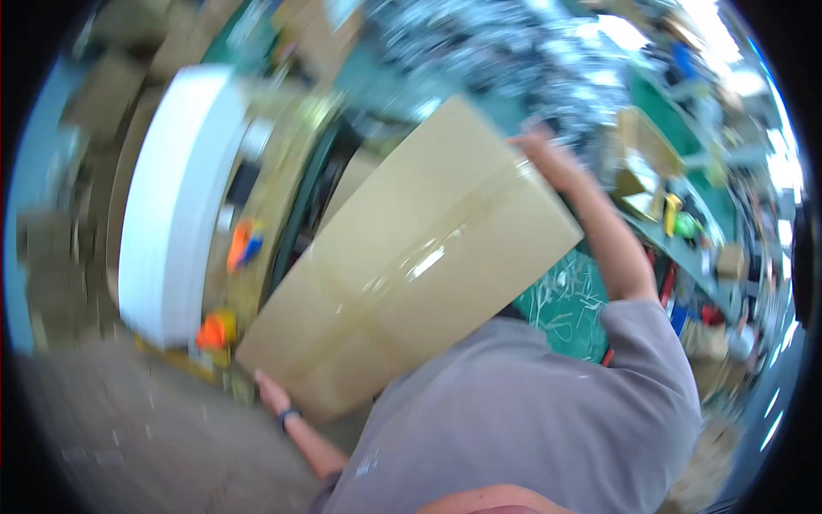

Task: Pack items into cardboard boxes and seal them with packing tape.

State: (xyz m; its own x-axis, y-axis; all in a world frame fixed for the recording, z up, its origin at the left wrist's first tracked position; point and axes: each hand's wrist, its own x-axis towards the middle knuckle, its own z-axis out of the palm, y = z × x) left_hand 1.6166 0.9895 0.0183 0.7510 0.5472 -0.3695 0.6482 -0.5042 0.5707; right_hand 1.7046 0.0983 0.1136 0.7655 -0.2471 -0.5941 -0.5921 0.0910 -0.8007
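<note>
A large brown cardboard box (402,231), sealed along its middle with shiny clear tape, slants across the view in front of my body. My left hand (273,395), with a dark band on its wrist, grips the box at its lower left end. At the opposite, upper right end, my right hand (544,154) holds the box's edge, blurred by motion. Between them the box is tilted, its left end nearer the floor. The fingertips of both hands are partly hidden by the box.
A tall white stack (175,206) stands at the left, with orange tape dispensers (216,331) beside it. Folded cardboard (56,274) lies at the far left. A heap of silvery packages (505,51) is at the back; a green workbench (698,231) with yellow and green items runs along the right.
</note>
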